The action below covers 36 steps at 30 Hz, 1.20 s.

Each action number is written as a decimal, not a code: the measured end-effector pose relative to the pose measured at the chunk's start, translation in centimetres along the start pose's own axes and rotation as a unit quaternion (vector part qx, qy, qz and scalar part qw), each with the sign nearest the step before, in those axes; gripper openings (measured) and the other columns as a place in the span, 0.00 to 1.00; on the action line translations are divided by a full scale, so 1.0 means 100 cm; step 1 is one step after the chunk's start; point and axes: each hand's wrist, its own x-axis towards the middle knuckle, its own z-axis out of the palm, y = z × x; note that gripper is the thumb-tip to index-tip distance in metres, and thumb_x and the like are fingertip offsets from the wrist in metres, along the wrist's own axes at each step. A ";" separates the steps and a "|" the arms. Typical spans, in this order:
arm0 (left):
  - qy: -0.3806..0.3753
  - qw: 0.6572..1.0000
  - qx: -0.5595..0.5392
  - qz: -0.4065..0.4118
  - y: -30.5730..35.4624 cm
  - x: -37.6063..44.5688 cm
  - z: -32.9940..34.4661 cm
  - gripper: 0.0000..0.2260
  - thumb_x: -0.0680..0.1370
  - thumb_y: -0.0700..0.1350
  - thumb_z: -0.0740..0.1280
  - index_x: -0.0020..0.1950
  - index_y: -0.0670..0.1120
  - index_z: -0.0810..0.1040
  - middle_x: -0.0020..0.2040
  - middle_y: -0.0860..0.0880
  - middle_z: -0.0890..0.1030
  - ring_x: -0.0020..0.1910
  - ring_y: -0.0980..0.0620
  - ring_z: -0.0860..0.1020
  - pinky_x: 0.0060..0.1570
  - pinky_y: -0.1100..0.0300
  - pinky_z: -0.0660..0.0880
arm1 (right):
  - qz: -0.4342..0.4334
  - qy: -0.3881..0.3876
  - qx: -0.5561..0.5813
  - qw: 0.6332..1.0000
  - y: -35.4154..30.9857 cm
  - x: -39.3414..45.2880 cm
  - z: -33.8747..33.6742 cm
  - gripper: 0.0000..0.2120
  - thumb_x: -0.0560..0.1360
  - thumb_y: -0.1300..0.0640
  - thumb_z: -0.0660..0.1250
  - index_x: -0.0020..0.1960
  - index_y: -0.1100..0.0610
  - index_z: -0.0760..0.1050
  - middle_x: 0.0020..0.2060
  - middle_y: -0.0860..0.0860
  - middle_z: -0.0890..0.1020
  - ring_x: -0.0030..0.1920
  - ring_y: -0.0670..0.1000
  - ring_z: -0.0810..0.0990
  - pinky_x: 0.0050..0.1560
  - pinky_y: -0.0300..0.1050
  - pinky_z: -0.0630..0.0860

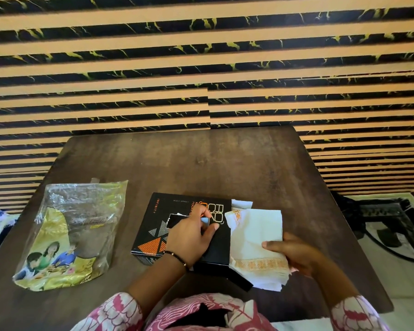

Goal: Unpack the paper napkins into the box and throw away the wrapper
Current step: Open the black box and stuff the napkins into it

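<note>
Napkins (256, 237) are in a white stack at the near right of the bench (201, 163), gripped by the right hand (294, 254) and touching the black box (184, 225). Left hand (191, 235) rests on the box lid, fingers curled around something small. Empty-looking wrapper (74, 232) lies flat near the left edge.

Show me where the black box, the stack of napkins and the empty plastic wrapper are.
black box (151, 219): head view, on its lid's left part.
stack of napkins (256, 232): head view, on the white top sheet.
plastic wrapper (81, 225): head view, on its clear middle panel.
</note>
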 end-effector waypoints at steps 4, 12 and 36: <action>0.008 1.000 -0.017 -0.006 0.000 0.001 0.002 0.11 0.76 0.54 0.63 0.46 0.57 0.60 0.33 0.52 0.79 0.30 0.53 0.71 0.29 0.60 0.63 | -0.031 0.190 -0.302 0.934 -0.008 -0.008 -0.002 0.36 0.68 0.37 0.68 0.68 0.54 0.63 0.62 0.50 0.76 0.57 0.53 0.78 0.50 0.49 0.80; -0.014 0.999 0.029 0.016 -0.001 -0.003 0.007 0.07 0.77 0.55 0.60 0.49 0.55 0.63 0.31 0.54 0.76 0.32 0.53 0.74 0.32 0.59 0.66 | -0.394 0.219 -0.452 0.770 -0.005 -0.009 0.053 0.16 0.64 0.47 0.65 0.52 0.46 0.76 0.51 0.47 0.81 0.55 0.51 0.77 0.49 0.48 0.78; 0.007 0.998 0.051 0.037 -0.001 -0.004 0.008 0.08 0.78 0.55 0.58 0.52 0.53 0.65 0.37 0.51 0.81 0.37 0.50 0.80 0.33 0.58 0.72 | -0.140 0.339 -0.094 0.926 0.029 0.003 0.041 0.15 0.79 0.53 0.58 0.64 0.55 0.72 0.53 0.51 0.81 0.43 0.48 0.81 0.38 0.39 0.78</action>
